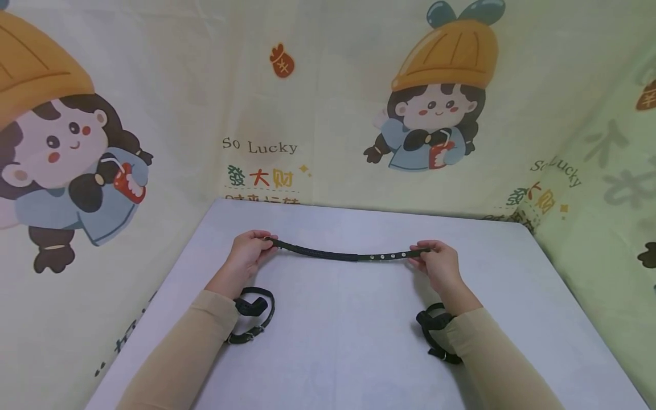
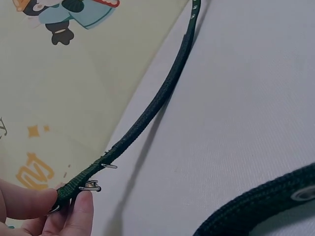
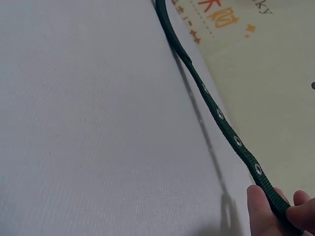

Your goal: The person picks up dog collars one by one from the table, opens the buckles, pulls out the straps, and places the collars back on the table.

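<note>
Nearer than the fingers, black wrist bands (image 1: 251, 307) circle below. The left fingers (image 2: 83, 214) pinch one end of a dark green strap (image 1: 328, 254) beside its metal fittings (image 2: 92, 186); the right fingers (image 3: 261, 211) pinch the other, past the eyelets (image 3: 238, 141). Sagging between them above the tabletop (image 1: 333, 341), it looks light, bendy, grippy and hardly fragile, best held by its ends. Beyond the fingers stands a printed backdrop (image 1: 333, 114).
</note>
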`<state>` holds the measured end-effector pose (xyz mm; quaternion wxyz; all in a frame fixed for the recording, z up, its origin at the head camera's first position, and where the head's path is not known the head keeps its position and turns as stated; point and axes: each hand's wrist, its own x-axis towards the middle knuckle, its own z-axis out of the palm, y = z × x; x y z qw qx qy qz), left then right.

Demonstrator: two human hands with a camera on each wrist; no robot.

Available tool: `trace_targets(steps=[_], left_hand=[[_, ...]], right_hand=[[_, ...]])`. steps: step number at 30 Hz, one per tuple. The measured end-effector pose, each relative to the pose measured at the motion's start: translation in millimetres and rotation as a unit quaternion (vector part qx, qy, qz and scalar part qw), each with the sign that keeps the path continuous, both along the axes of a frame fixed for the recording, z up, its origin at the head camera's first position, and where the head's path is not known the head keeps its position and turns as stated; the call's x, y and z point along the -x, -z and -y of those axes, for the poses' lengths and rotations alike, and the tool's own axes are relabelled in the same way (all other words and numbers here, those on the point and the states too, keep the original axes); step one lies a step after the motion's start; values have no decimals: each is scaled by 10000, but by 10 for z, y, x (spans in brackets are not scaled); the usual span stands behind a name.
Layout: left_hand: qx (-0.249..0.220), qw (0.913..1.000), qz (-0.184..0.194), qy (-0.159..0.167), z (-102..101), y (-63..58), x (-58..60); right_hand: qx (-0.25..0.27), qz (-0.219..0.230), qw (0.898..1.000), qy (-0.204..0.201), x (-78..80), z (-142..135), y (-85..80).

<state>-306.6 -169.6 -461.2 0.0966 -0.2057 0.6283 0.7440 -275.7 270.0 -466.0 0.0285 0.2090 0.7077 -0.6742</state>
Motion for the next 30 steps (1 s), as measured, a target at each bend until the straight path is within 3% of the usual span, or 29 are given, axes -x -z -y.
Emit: trace_targets(steps=[10, 30], left_hand=[[-82, 9998, 181, -42, 50, 86, 25], [-272, 9996, 109, -50, 180, 95, -42]], right_hand=[[133, 340, 9993, -8, 34, -32, 54], [270, 353, 9990, 33, 32, -158, 80]])
